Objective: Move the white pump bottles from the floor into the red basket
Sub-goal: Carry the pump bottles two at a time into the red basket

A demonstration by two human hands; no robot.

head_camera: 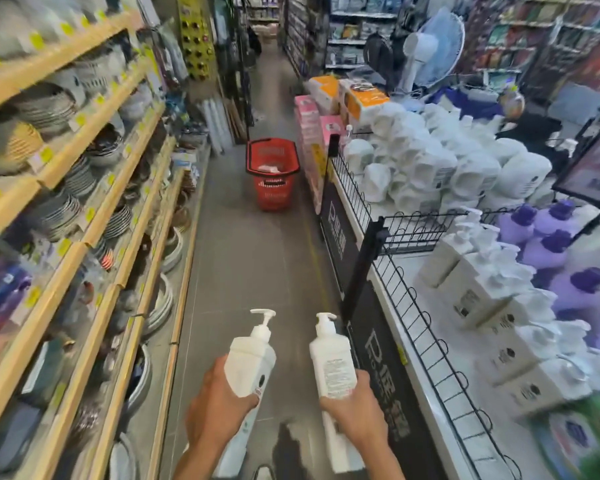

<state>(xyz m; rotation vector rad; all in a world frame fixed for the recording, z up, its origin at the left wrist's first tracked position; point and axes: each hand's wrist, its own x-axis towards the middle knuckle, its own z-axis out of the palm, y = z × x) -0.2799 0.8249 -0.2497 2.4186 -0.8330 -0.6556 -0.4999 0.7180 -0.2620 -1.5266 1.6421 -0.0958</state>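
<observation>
Near field, 6 o'clock: the left hand grasps a white pump bottle around its lower body, pump upward. The right hand grasps a second pump bottle likewise. More white surface shows beneath each hand; whether these are further bottles cannot be told. Mid field, 3 o'clock: wire-fenced display of similar bottles. At 9 o'clock: shelves of plates. Far field, 12 o'clock: red basket standing on the grey floor, a white item inside.

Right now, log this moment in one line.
left hand holds white plastic pump bottle; right hand holds second white pump bottle; red plastic basket ahead on floor
</observation>
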